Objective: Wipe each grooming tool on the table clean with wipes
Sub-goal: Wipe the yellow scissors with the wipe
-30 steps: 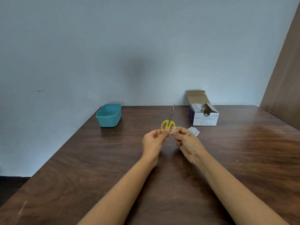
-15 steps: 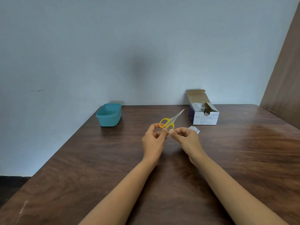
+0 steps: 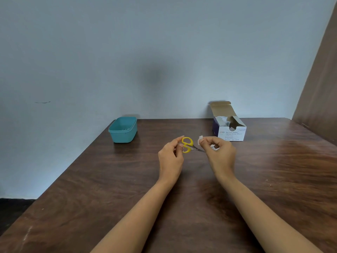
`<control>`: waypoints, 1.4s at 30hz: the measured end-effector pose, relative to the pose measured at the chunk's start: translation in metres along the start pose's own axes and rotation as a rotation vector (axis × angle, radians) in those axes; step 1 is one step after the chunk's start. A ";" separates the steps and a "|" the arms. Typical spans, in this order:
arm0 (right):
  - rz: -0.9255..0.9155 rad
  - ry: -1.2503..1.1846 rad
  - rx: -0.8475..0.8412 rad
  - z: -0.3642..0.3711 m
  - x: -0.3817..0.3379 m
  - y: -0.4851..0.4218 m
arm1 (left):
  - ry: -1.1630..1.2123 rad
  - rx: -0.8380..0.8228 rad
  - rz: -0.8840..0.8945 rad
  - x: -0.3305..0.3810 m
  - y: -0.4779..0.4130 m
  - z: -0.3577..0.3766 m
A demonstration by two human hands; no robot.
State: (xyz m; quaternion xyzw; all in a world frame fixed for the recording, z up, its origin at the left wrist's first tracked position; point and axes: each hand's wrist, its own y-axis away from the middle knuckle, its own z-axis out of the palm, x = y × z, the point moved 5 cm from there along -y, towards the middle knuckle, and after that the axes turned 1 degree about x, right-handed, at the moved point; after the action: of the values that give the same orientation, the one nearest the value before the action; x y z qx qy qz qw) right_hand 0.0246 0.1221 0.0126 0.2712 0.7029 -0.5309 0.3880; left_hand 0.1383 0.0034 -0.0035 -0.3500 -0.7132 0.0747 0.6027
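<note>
Small yellow-handled steel scissors held above the dark wooden table, mid-wipe.
The left hand pinches the handle loops, with the blades pointing right. The right hand pinches a small white wipe between thumb and forefinger just above the blade tips, apparently not touching them, though the blades are thin and blurred. Suggested: fold the wipe round the closed blades, draw it from pivot to tip, keep the left grip firm, then clean the loops.

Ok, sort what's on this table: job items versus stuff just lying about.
In the job: yellow scissors in the left hand, wipe pinched in the right hand, open swab box.
Lying about: teal tub, torn wrapper.
</note>
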 end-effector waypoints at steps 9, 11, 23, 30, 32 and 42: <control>-0.007 -0.043 -0.096 -0.002 -0.006 -0.005 | 0.008 0.030 0.130 0.019 0.003 -0.004; -0.003 -0.067 -0.138 0.000 -0.004 -0.006 | 0.004 0.021 0.149 0.021 0.003 -0.005; 0.236 -0.321 -0.503 0.006 -0.010 -0.016 | -0.007 -0.057 0.188 0.036 -0.009 -0.015; 0.531 -0.378 -0.688 0.008 0.001 -0.011 | -0.069 -0.277 0.118 0.032 -0.018 -0.016; 0.569 -0.398 -0.744 0.010 0.000 -0.010 | -0.087 -0.338 0.106 0.032 -0.020 -0.016; 0.722 -0.617 -0.693 0.023 -0.008 -0.005 | 0.420 -0.274 -0.296 0.025 -0.004 -0.004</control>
State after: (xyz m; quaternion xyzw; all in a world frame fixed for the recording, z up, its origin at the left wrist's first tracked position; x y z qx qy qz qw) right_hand 0.0309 0.0988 0.0194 0.1839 0.5532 -0.1588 0.7968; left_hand 0.1391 0.0137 0.0198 -0.3279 -0.6196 -0.1852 0.6887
